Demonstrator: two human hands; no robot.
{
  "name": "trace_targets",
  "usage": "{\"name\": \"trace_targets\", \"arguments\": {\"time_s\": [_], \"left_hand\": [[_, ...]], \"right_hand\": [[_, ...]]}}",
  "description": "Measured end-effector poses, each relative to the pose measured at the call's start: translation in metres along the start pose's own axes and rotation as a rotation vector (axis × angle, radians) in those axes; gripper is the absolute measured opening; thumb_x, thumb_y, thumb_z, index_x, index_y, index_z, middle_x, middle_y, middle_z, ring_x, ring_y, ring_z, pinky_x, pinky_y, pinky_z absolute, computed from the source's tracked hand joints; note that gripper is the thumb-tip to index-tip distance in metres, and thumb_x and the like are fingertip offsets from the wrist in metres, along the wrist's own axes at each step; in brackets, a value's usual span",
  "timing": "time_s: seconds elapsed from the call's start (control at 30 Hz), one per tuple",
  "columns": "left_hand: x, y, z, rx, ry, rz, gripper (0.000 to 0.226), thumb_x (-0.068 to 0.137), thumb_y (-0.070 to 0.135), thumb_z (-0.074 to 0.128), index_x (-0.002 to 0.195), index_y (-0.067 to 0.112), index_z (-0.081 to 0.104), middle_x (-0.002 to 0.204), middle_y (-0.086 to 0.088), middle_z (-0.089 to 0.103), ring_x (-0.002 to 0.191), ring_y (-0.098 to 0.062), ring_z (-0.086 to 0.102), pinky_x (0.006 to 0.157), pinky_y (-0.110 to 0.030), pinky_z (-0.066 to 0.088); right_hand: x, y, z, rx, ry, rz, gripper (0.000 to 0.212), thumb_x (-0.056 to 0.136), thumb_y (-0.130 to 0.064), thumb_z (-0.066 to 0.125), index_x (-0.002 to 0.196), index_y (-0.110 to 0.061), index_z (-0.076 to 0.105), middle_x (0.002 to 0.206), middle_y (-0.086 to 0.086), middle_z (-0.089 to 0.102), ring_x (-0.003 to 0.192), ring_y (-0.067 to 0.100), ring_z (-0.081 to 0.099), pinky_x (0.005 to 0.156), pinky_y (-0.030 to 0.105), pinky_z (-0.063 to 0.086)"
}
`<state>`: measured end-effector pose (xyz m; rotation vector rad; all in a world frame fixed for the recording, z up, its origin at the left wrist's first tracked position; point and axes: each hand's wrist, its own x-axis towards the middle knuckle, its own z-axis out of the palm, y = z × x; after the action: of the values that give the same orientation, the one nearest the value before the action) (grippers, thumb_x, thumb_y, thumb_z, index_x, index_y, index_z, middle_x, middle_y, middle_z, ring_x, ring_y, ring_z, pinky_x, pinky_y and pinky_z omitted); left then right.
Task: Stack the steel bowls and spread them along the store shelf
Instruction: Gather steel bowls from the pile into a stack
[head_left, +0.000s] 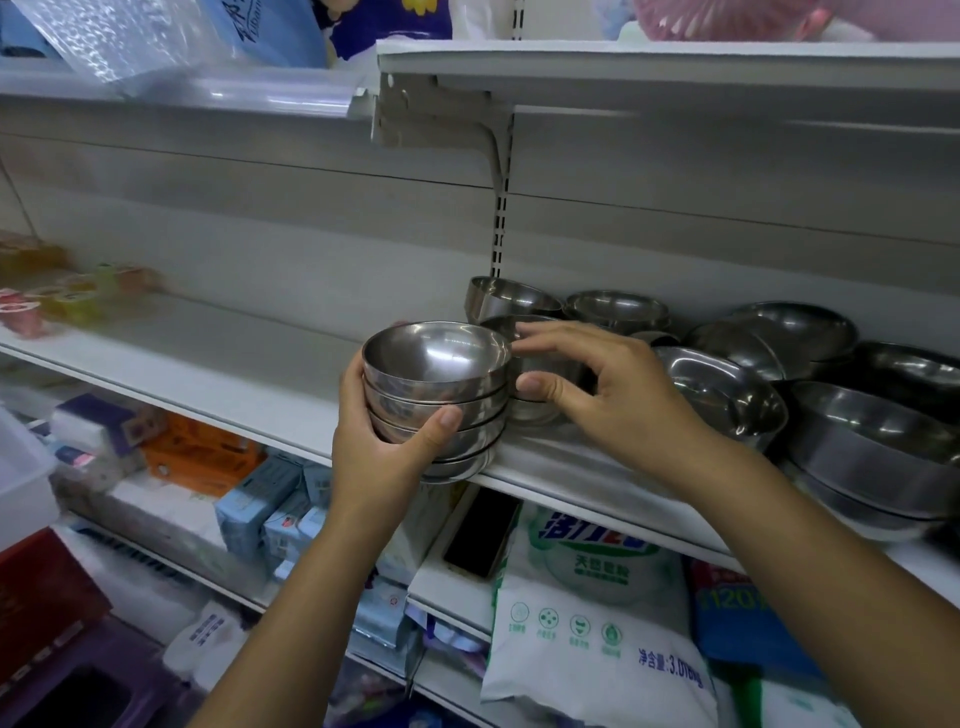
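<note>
Head view, starting at your grip: your left hand wraps a nested stack of small round steel bowls, thumb across the front and fingers round the back. The stack's base sits at the front lip of the white metal shelf and seems to overhang it a little. Your right hand curls over a second stack of small steel bowls just beside the first, fingertips on the rim and thumb on the wall. Behind and to the right lie loose larger steel bowls, some tilted.

The risks, as I judge them: loosen your left hand and the overhanging stack could tip off the lip. Polished steel is slick, so lifting by the rim may bring only the top bowl. A wide swing of your right wrist could knock the tilted bowls.
</note>
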<state>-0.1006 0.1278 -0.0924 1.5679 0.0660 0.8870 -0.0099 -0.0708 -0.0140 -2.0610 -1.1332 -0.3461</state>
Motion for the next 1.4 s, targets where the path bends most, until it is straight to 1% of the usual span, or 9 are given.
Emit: {"name": "trace_targets", "arguments": {"time_s": [0.2,0.37,0.53,0.63,0.73,0.83,1.0,1.17,1.4], "left_hand": [[-0.012,0.004,0.010,-0.036,0.004,0.023,0.091,0.062,0.054,0.081,0.143,0.037,0.043,0.135,0.009,0.058,0.115,-0.003,0.062,0.080,-0.015,0.054],[-0.018,0.007,0.017,-0.054,0.016,0.028,0.093,0.061,0.053,0.081,0.144,0.037,0.042,0.135,0.013,0.057,0.113,0.002,0.062,0.079,-0.013,0.054],[-0.023,0.009,0.022,-0.055,0.010,0.026,0.096,0.060,0.055,0.080,0.145,0.034,0.041,0.130,0.019,0.058,0.112,0.005,0.061,0.080,-0.012,0.053],[-0.023,0.011,0.023,-0.047,0.013,0.021,0.095,0.059,0.056,0.079,0.144,0.035,0.042,0.128,0.021,0.059,0.110,0.007,0.061,0.080,-0.012,0.053],[-0.023,0.010,0.023,-0.052,0.007,0.010,0.095,0.059,0.056,0.080,0.144,0.037,0.042,0.127,0.023,0.059,0.111,0.005,0.062,0.082,-0.016,0.055],[-0.024,0.010,0.024,-0.053,0.003,0.012,0.095,0.059,0.056,0.081,0.144,0.037,0.042,0.125,0.026,0.060,0.113,0.003,0.062,0.083,-0.017,0.055],[-0.025,0.012,0.027,-0.056,-0.017,0.015,0.093,0.060,0.055,0.080,0.143,0.036,0.042,0.124,0.028,0.060,0.112,0.004,0.062,0.083,-0.016,0.054],[-0.026,0.012,0.026,-0.058,-0.022,0.016,0.095,0.060,0.055,0.081,0.144,0.036,0.042,0.126,0.027,0.060,0.114,0.002,0.062,0.085,-0.018,0.055],[-0.027,0.012,0.027,-0.065,-0.015,0.015,0.094,0.060,0.055,0.081,0.143,0.038,0.042,0.125,0.030,0.059,0.114,0.004,0.061,0.084,-0.014,0.054]], "right_hand": [[-0.008,0.012,-0.040,-0.206,0.047,0.121,0.047,0.084,-0.045,0.075,0.126,-0.024,0.069,0.122,-0.014,0.065,0.114,0.002,0.057,0.095,0.018,0.043],[0.003,0.028,-0.064,-0.368,-0.165,0.313,0.090,0.067,-0.082,0.067,0.143,-0.035,0.052,0.142,-0.011,0.057,0.129,0.013,0.054,0.099,0.026,0.044],[0.014,0.040,-0.064,-0.426,-0.291,0.439,0.103,0.064,-0.087,0.067,0.150,-0.040,0.037,0.151,-0.007,0.049,0.132,0.020,0.051,0.103,0.034,0.046],[0.019,0.046,-0.064,-0.474,-0.283,0.468,0.093,0.064,-0.083,0.068,0.143,-0.037,0.046,0.142,-0.004,0.055,0.123,0.021,0.056,0.099,0.035,0.050],[0.021,0.048,-0.064,-0.437,-0.195,0.488,0.067,0.063,-0.074,0.073,0.118,-0.035,0.064,0.117,-0.004,0.066,0.101,0.017,0.063,0.088,0.034,0.056],[0.021,0.046,-0.065,-0.426,-0.189,0.487,0.054,0.069,-0.068,0.076,0.111,-0.035,0.067,0.111,-0.007,0.066,0.099,0.016,0.063,0.088,0.034,0.056],[0.027,0.041,-0.068,-0.508,-0.367,0.589,0.093,0.061,-0.084,0.071,0.139,-0.039,0.051,0.129,-0.012,0.059,0.118,0.019,0.058,0.099,0.035,0.050],[0.030,0.033,-0.073,-0.475,-0.347,0.577,0.058,0.067,-0.070,0.080,0.115,-0.039,0.068,0.116,-0.010,0.065,0.105,0.016,0.061,0.092,0.030,0.052],[0.022,0.030,-0.075,-0.424,-0.172,0.593,0.069,0.066,-0.067,0.082,0.122,-0.031,0.064,0.122,-0.003,0.064,0.102,0.018,0.057,0.090,0.034,0.054]]}}
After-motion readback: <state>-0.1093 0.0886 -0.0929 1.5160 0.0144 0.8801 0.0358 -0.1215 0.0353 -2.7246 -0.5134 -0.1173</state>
